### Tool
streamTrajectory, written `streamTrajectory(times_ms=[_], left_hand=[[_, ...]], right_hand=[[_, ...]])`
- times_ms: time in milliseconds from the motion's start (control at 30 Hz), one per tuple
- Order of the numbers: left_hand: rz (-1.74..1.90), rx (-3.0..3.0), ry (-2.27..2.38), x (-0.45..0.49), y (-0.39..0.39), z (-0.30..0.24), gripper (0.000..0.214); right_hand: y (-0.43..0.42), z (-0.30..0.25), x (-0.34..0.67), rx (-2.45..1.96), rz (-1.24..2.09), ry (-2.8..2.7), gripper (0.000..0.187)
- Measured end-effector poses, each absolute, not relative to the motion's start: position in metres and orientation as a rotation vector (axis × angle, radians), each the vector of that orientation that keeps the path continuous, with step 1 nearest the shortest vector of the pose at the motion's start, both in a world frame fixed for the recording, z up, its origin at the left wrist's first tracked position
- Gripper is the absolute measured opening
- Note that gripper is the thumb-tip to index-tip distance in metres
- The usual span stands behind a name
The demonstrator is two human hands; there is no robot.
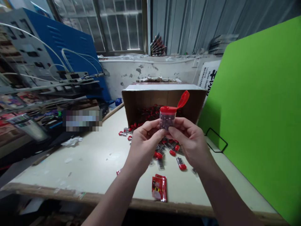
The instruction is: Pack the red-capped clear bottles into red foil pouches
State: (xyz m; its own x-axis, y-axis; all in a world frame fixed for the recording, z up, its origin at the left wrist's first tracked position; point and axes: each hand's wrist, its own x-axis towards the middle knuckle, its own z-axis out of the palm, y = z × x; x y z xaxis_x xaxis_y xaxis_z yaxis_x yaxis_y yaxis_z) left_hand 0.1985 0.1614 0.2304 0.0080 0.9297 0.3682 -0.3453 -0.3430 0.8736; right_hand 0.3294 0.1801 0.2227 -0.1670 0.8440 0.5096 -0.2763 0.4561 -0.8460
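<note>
Between my two hands a small clear bottle (167, 121) full of dark round pieces stands upright, its red flip-top lid (183, 99) swung up to the right. My left hand (148, 139) pinches the bottle from the left, the thumb near its base. From the other side my right hand (189, 138) grips it with thumb and fingers. Beneath and behind the hands, several similar red-capped bottles (180, 164) lie on the table, spilling out of a cardboard box (164, 88) tipped open toward me. Red printed packets (159, 188) lie close to the front edge.
A white table (94, 163) with a worn wooden edge spans the view. At right stands a large green panel (261, 103) with a black wire stand (217, 141) at its foot. A blue machine (63, 40) with tubes fills the left; crumpled tissue (72, 141) lies near it.
</note>
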Motion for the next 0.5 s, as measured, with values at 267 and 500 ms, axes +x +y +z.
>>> streamTrajectory(times_ms=[267, 500], left_hand=[[1.526, 1.154, 0.619, 0.193, 0.156, 0.226, 0.029], [1.534, 1.037, 0.698, 0.193, 0.158, 0.219, 0.017]], right_hand=[[0.175, 0.222, 0.328, -0.556, 1.159, -1.339, 0.017], [0.176, 0.206, 0.326, -0.650, 1.141, -1.426, 0.016]])
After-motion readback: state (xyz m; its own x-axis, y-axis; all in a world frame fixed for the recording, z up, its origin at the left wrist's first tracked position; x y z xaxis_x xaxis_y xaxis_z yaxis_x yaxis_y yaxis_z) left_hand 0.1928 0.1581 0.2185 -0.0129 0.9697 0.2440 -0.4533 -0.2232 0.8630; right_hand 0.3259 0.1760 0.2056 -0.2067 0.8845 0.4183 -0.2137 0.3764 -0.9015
